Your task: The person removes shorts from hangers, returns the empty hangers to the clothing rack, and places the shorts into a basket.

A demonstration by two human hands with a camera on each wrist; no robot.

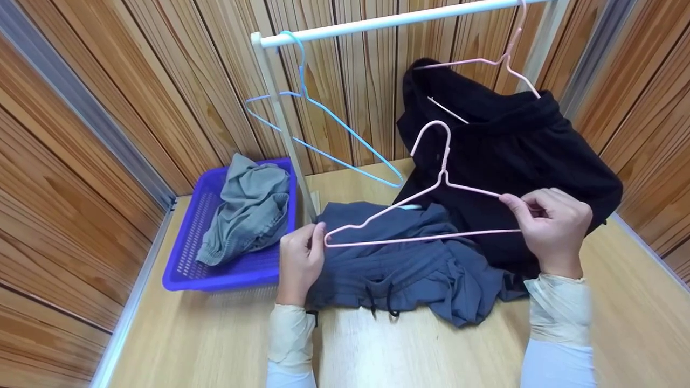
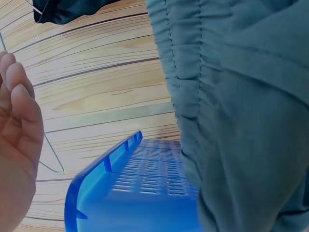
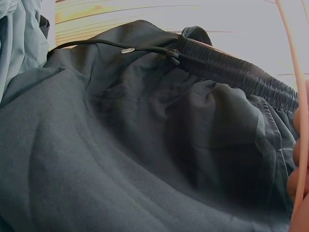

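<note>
Both hands hold a pink wire hanger [image 1: 399, 241] above the table, its hook pointing away from the person. My left hand [image 1: 302, 258] pinches its left corner between thumb and fingers. Toward the other end, my right hand [image 1: 555, 226] grips the sloping shoulder wire. In the right wrist view, the hanger's pink wire [image 3: 300, 111] passes in front of curled fingers. Below the hanger lie crumpled dark grey drawstring pants [image 1: 399, 275], the black cord toward the person. The hanger's far right corner is hidden behind the right hand.
A purple basket [image 1: 226, 283] with grey-green pants [image 1: 250, 210] stands at left. From the white rail [image 1: 399, 20] hang a blue hanger [image 1: 350, 132] and, at right, another pink hanger [image 1: 506, 59] bearing black pants [image 1: 517, 156]. A rack post [image 1: 291, 151] rises beside the basket.
</note>
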